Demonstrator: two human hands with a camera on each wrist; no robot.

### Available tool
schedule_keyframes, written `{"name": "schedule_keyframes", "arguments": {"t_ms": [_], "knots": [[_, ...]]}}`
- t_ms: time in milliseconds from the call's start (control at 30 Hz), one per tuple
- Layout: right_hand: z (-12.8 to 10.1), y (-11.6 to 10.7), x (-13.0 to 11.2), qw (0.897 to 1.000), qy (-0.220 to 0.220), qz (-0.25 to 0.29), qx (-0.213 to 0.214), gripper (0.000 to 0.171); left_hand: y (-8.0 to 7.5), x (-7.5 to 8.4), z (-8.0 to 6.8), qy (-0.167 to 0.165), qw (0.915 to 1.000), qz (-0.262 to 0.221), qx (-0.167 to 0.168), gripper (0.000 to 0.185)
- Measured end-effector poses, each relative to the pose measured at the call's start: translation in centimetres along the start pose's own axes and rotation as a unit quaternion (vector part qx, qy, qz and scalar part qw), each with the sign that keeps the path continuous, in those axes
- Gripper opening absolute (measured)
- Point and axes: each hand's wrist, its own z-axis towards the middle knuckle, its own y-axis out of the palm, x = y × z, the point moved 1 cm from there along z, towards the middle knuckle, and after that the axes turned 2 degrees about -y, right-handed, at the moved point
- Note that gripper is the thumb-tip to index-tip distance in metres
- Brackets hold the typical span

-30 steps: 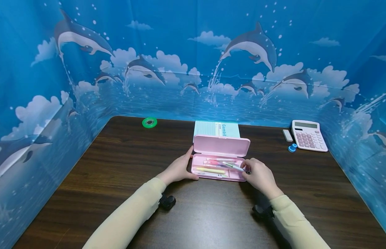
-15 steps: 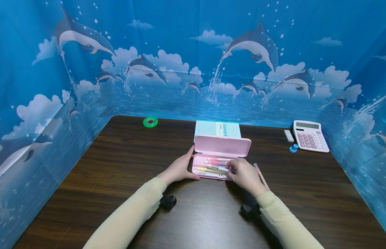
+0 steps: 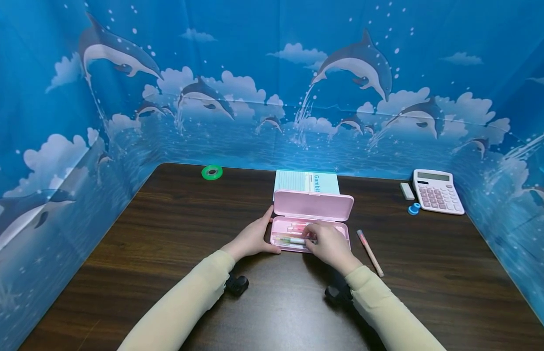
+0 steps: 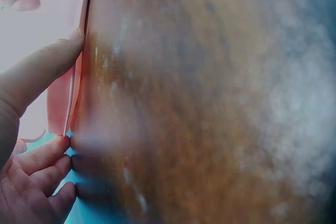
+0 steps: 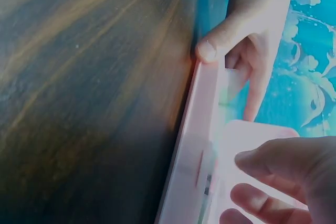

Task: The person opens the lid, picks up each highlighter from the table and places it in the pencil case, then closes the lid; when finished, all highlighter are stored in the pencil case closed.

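A pink pencil case (image 3: pixel 313 208) stands on the table with its lid raised. My left hand (image 3: pixel 251 238) grips its left end, thumb at the front edge and fingers round the back corner. Over the case's open tray, my right hand (image 3: pixel 331 246) has its fingers bent at the right end of a white-and-green pen (image 3: pixel 291 240) in the front compartment. The right wrist view shows the thumb and fingers (image 5: pixel 252 196) apart, with nothing visible between them. Pink pens (image 3: pixel 297 228) lie in the rear compartment, partly hidden by that hand.
A pink-tipped pen (image 3: pixel 370 253) lies on the table right of the case. Behind the case is a light blue notebook (image 3: pixel 306 181). A green tape roll (image 3: pixel 212 172) is at back left; a white eraser (image 3: pixel 407 191), small blue object (image 3: pixel 414 209) and calculator (image 3: pixel 438 191) are at back right.
My right hand has moved left over the case, bringing the white-and-green pen down into the front compartment. The pen on the table has come into full view. My left hand has stayed put.
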Motion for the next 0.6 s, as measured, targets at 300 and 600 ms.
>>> {"name": "schedule_keyframes", "arguments": {"t_ms": [300,600], "knots": [[-1.3,-1.2,1.8,0.999,0.038,0.02,0.015,0.01,-0.1,0.2,-0.1,0.007,1.0,0.005,0.0,0.122],[-2.8,-3.0,4.2,0.995,0.096,0.019,0.002,0.016,-0.1,0.3,-0.3,0.018,0.9998,0.01,0.004,0.12]]}}
